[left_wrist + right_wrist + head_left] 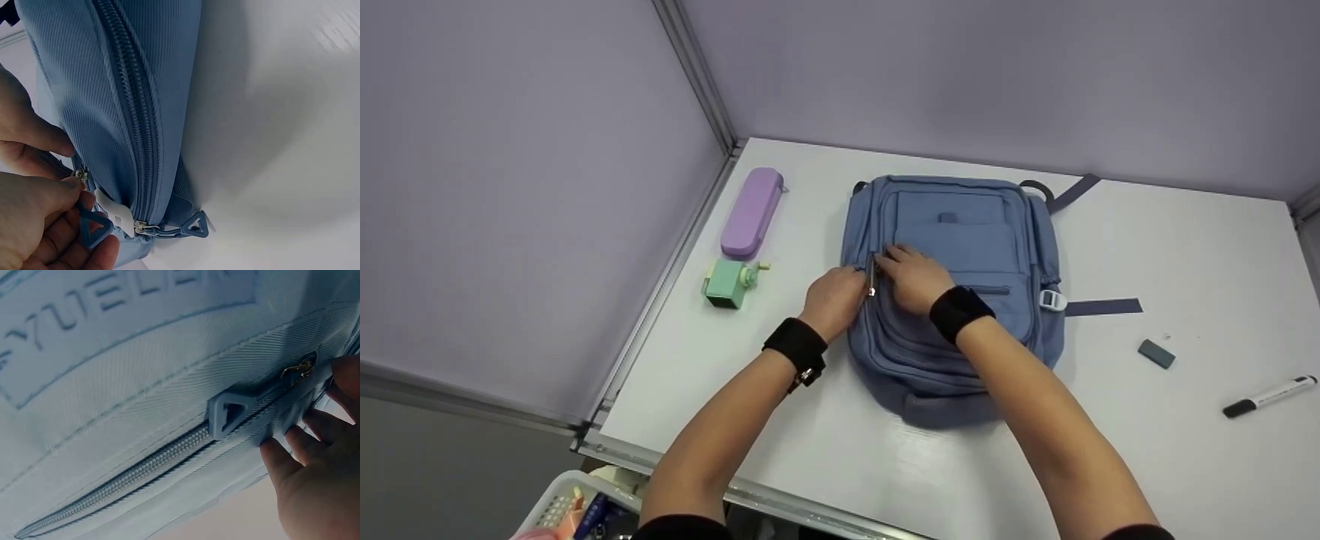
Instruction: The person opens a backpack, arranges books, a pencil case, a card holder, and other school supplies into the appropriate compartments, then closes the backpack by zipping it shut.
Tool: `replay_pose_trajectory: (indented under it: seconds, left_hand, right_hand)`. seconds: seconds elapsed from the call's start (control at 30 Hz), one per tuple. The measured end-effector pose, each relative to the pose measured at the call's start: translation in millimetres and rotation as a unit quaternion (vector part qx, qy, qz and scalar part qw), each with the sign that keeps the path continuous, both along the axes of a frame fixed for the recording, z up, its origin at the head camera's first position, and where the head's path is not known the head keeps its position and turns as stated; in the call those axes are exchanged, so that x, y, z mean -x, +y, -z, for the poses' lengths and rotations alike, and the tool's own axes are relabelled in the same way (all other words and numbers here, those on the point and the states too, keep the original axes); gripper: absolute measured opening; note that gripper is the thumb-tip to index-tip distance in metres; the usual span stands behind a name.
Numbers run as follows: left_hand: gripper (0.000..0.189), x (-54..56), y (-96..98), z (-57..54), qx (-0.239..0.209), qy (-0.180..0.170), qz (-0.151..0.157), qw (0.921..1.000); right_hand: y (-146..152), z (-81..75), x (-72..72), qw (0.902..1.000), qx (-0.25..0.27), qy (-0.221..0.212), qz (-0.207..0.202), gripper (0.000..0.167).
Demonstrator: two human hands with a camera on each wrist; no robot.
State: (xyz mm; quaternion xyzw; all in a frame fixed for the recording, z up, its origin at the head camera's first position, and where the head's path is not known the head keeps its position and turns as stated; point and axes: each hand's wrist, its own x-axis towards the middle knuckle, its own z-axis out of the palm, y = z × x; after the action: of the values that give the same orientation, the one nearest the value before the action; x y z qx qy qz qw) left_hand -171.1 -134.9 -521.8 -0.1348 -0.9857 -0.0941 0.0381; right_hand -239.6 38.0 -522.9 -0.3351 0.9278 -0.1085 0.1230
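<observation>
A blue backpack [952, 247] lies on its back on the white table, its front face up. At its left side my left hand [835, 300] pinches a zipper pull [93, 228] with a blue triangular tab, thumb on top and fingers curled beneath. My right hand [916, 279] is just across the zipper, its fingers gripping the bag's fabric close to the slider; its fingertips are partly hidden. Another zipper pull [194, 225] hangs from the side zipper. In the right wrist view, the front pocket zipper pull [230, 413] lies beside the right hand's fingers.
Left of the backpack are a purple case [754, 210] and a green pencil sharpener [727, 283] with a crank. To the right lie a dark eraser-like block [1156, 354], a marker [1269, 396] and a loose strap [1104, 307]. A white basket [556, 499] stands below the table's front edge.
</observation>
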Motion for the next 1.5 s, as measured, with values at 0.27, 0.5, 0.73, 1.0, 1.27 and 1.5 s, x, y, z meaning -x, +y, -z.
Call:
replay_pose_trajectory:
  seconds: [0.27, 0.5, 0.73, 1.0, 1.27, 1.5]
  left_hand:
    - [0.017, -1.7, -5.1, 3.3, -0.019, 0.011, -0.011, 0.9997]
    - [0.014, -2.5, -7.9, 3.9, -0.047, 0.017, -0.009, 0.9987]
    - [0.015, -3.7, -9.5, 3.4, -0.071, 0.019, -0.006, 0.9973]
    - [0.015, -3.2, -8.1, 4.4, -0.087, -0.001, -0.017, 0.9961]
    - [0.017, -5.1, -6.4, 5.4, -0.071, -0.019, -0.021, 0.9971]
    - [0.016, -11.9, -5.1, 4.5, -0.058, -0.022, -0.013, 0.998]
  right_hand:
    - [4.4, -8.0, -20.8, 0.9958, 0.049, 0.044, -0.065, 0.041]
    - [6.3, -6.6, -47.5, 0.993, 0.073, 0.078, -0.049, 0.039]
    - [4.7, -7.5, -70.7, 0.9883, 0.085, 0.126, -0.011, 0.03]
    - [3.0, -6.2, -82.8, 0.9899, 0.071, 0.123, -0.004, 0.031]
    - [7.0, -8.1, -78.7, 0.9929, 0.087, 0.074, 0.032, 0.025]
    - [9.9, -12.0, -76.5, 0.9912, 0.106, 0.066, 0.044, 0.026]
